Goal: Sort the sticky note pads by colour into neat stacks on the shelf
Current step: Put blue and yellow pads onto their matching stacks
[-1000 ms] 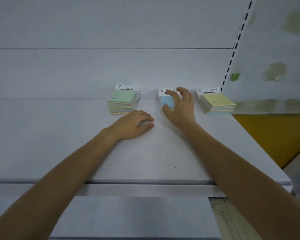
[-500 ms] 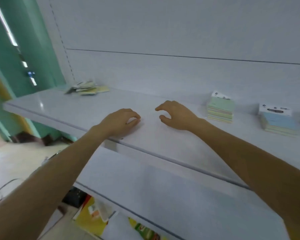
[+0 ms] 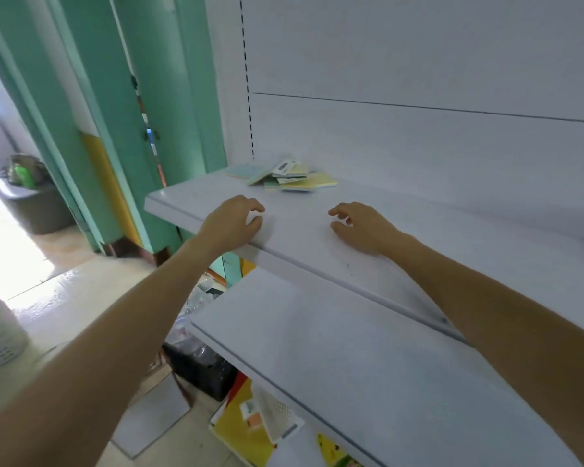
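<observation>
Left hand [image 3: 231, 222] rests on the shelf [image 3: 317, 241] front edge, fingers curled, holding nothing. Loose pads [image 3: 284, 176] lie in a messy overlapping pile at the shelf's far left end by the back panel, green, blue and yellow mixed, apart from both hands. Right hand [image 3: 363, 227] sits over the shelf, fingers loosely bent, empty.

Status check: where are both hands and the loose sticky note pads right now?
Left hand and right hand both empty, fingers curled, on the white shelf. Loose pile of pastel green and yellow sticky note pads unsorted at the far end. Nothing between.
</observation>
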`<control>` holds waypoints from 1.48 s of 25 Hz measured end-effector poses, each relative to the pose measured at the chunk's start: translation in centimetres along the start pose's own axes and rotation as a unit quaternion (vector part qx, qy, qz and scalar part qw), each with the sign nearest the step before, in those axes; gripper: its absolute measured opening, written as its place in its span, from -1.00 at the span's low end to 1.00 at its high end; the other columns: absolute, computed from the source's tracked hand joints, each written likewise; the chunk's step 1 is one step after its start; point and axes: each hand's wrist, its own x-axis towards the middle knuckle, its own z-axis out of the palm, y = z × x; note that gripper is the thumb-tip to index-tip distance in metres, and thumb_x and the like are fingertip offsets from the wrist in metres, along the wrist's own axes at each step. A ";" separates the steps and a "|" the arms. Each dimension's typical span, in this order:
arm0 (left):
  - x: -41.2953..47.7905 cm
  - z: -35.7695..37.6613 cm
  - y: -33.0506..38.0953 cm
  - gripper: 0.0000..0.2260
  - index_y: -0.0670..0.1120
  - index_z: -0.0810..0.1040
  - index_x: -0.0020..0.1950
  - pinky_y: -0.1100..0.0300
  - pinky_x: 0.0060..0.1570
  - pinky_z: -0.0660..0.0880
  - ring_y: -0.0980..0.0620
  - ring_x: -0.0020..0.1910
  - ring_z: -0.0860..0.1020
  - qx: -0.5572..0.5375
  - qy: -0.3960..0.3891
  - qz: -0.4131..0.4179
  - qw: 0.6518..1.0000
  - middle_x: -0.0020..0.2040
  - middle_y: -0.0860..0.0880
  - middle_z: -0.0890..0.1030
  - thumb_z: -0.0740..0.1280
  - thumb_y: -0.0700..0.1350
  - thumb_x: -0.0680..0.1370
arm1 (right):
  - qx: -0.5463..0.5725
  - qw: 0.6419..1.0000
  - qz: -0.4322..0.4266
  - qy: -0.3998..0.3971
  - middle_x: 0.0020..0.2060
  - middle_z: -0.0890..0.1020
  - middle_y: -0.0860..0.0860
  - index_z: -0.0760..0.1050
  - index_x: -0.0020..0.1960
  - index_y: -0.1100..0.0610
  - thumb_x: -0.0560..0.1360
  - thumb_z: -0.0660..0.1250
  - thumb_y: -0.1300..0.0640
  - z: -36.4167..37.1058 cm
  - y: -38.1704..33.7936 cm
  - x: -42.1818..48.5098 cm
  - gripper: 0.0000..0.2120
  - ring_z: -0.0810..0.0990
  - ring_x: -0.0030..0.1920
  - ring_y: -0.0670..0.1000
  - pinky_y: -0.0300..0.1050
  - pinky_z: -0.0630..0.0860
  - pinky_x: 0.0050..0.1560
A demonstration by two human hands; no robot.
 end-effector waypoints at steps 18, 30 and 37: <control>20.9 2.6 -13.5 -0.64 -0.13 0.31 0.39 -0.05 0.24 0.35 -0.30 0.28 0.37 -0.003 -0.033 -0.056 0.998 0.29 -0.34 0.39 0.07 -0.14 0.60 | 0.150 0.974 0.157 0.069 0.40 0.37 0.06 0.30 0.39 0.07 0.61 -0.11 0.12 3.1 1.3 18.4 -0.59 0.33 0.38 0.09 -0.10 0.24 0.34; 24.7 4.8 -12.5 -0.51 -0.09 0.33 0.36 -0.01 0.22 0.38 -0.30 0.23 0.42 -0.143 0.011 -0.097 0.985 0.30 -0.28 0.33 0.32 -0.17 0.44 | -0.038 0.953 0.284 0.101 0.35 0.39 0.17 0.25 0.41 0.02 0.51 0.20 -0.02 3.3 3.4 16.3 -0.51 0.25 0.39 0.20 0.06 0.21 0.38; 24.4 3.2 -12.4 -0.59 -0.20 0.38 0.29 0.27 0.12 0.28 -0.15 0.23 0.39 -0.310 0.206 -0.023 0.928 0.27 -0.30 0.35 0.08 -0.41 0.47 | 0.173 0.946 0.219 0.168 0.34 0.40 0.09 0.30 0.37 0.03 0.43 0.36 0.21 3.0 3.0 16.4 -0.45 0.39 0.32 0.08 -0.12 0.32 0.27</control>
